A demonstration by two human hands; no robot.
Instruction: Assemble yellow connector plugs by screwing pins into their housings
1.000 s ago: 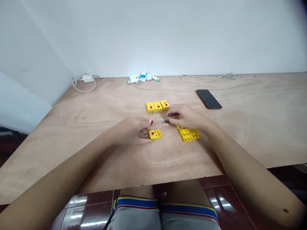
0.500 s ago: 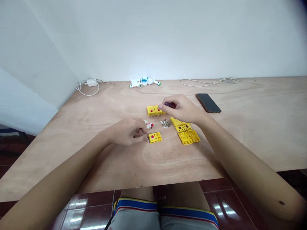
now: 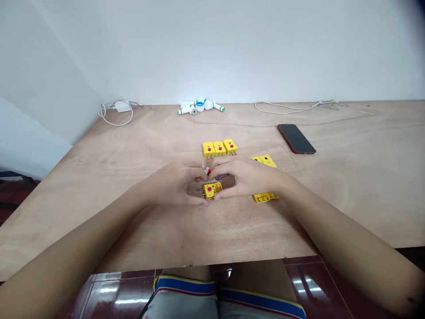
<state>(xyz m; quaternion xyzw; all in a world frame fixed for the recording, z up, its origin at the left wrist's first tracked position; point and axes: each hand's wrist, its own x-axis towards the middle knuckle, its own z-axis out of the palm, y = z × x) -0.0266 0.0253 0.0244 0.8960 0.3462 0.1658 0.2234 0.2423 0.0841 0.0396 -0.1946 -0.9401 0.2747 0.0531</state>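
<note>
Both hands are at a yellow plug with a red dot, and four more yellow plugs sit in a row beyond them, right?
The count is wrong: the head view shows three yellow plugs in that row, not four. Left hand and right hand are indeed at the nearer plug.

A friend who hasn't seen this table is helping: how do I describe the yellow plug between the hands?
On the wooden table, find where the left hand and right hand nearly meet. The yellow plug lies between them, a red dot on top. Its metal pins point left, unlike those of the three yellow plugs in a row beyond, which point toward the table's near edge.
</note>
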